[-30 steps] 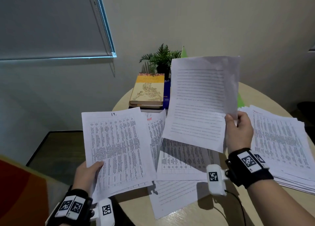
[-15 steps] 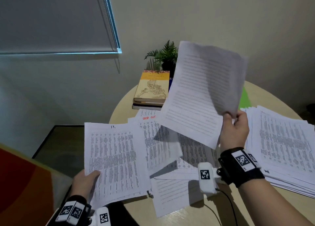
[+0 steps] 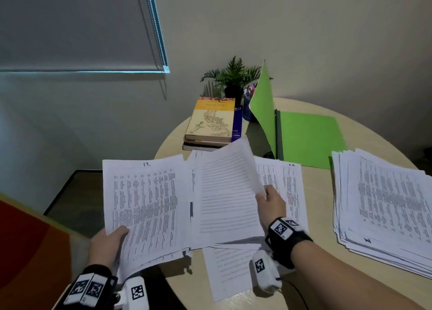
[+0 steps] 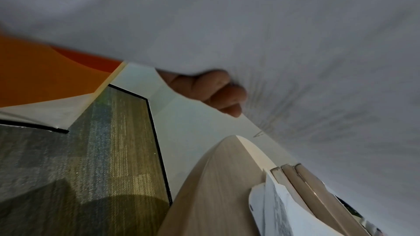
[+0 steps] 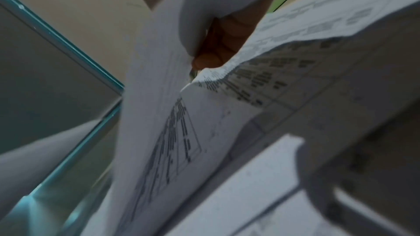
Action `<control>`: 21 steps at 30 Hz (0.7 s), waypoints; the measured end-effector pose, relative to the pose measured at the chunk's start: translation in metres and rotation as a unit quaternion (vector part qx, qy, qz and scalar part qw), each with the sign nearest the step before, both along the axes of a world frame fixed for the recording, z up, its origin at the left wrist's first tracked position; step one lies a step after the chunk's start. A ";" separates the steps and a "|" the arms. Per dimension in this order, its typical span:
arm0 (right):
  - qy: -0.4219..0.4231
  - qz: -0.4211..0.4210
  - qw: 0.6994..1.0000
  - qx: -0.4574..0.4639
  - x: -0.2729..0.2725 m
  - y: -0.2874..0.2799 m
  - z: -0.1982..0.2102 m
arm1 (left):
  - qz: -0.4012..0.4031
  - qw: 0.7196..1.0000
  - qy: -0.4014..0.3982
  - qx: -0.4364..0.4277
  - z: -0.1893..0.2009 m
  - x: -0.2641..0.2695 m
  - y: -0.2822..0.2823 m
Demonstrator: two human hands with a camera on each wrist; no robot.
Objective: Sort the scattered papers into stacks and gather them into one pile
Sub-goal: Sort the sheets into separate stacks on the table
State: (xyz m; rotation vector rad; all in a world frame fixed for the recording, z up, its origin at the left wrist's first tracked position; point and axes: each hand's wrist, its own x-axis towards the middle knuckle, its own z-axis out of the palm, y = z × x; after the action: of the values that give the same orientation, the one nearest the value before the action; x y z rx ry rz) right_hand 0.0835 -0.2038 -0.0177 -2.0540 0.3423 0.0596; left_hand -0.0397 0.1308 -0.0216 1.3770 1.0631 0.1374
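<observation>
handwritten "17." | top margin of held sheaf [image 3: 145, 200] || book covers [image 3: 211, 120], printed sheets, wrist tags | text too blurred to read

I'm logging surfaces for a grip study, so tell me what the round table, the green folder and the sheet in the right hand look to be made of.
Round table: pale wood-grain top, probably laminate, matte; faint streaks show.
Green folder: thin card, matte; its front cover stands up unaided.
Sheet pinched by the right hand: plain printer paper, matte; it curls where held.

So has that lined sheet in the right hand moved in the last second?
Yes. The lined sheet dropped: before it covered the plant, now it sits below the books.
</observation>
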 end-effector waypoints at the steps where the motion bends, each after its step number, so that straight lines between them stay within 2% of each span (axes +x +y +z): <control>1: 0.013 0.016 1.000 -0.010 0.001 0.005 -0.002 | -0.004 1.000 0.001 -0.002 0.000 0.001 -0.002; 3: 0.045 0.053 0.996 -0.055 0.003 0.017 -0.004 | -0.012 1.000 0.000 -0.005 0.002 0.003 -0.007; 4: 0.065 0.082 0.989 -0.109 0.004 0.023 -0.005 | -0.015 1.000 -0.001 -0.008 0.002 0.005 -0.008; 6: 0.112 0.153 0.950 -0.247 0.005 0.035 -0.007 | -0.023 1.000 -0.003 -0.012 0.005 0.006 -0.013; 7: 0.125 0.170 0.936 -0.282 0.005 0.040 -0.006 | -0.028 1.000 -0.004 -0.013 0.006 0.007 -0.015; 8: 0.139 0.176 0.931 -0.288 0.006 0.045 -0.005 | -0.031 0.999 -0.004 -0.014 0.007 0.007 -0.016; 12: 0.182 0.146 0.952 -0.200 0.011 0.055 -0.004 | -0.042 0.999 -0.015 -0.021 0.012 0.008 -0.023; 17: 0.134 0.094 0.975 -0.150 0.004 0.033 0.004 | -0.059 0.998 -0.025 -0.020 0.019 0.009 -0.028; 19: 0.123 0.063 0.980 -0.143 0.003 0.019 0.005 | -0.061 0.998 -0.025 -0.017 0.020 0.011 -0.030; 21: 0.126 0.045 0.972 -0.194 0.002 0.004 0.004 | -0.062 0.998 -0.027 -0.018 0.020 0.013 -0.033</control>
State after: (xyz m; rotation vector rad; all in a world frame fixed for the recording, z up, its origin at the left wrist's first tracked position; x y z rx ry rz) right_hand 0.0856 -0.2000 -0.0134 -2.4557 0.4439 0.3346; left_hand -0.0265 0.0978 -0.0020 1.3960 0.9276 0.0643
